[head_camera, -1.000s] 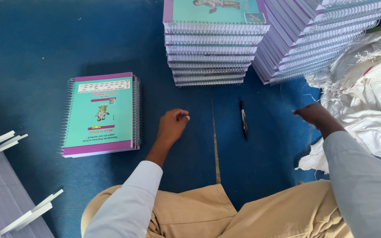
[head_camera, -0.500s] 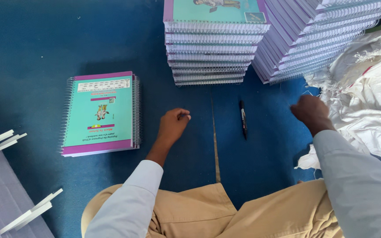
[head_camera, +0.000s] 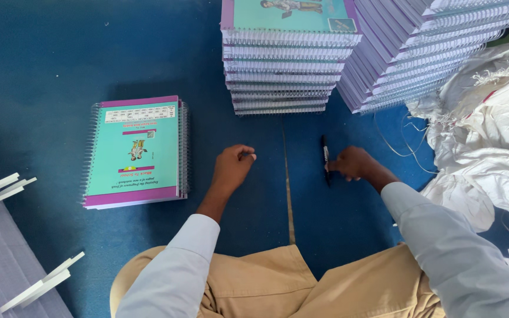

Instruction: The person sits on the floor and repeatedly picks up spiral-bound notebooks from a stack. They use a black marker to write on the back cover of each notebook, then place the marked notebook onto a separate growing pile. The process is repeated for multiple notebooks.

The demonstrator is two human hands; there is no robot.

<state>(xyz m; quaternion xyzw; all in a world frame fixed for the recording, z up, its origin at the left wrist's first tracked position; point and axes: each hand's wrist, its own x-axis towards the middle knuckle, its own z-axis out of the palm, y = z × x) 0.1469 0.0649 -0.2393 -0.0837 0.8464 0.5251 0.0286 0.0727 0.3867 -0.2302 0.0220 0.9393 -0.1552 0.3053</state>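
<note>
My right hand (head_camera: 350, 163) rests on the blue floor with its fingertips touching a black pen (head_camera: 324, 154); the pen still lies flat. My left hand (head_camera: 232, 166) is curled into a loose fist on the floor, holding nothing, between the pen and a small pile of teal and purple spiral-bound notebooks (head_camera: 135, 152) at my left. A tall stack of the same notebooks (head_camera: 284, 65) stands straight ahead of both hands.
A second, leaning stack of notebooks (head_camera: 425, 50) stands at the upper right. A crumpled white woven sack (head_camera: 490, 135) lies to the right. Grey and white strips (head_camera: 1, 235) lie at the left edge. My knees in tan trousers (head_camera: 266, 282) fill the bottom.
My right hand has moved left, away from the white sack, and come down onto the black pen. My left hand has stayed in place.
</note>
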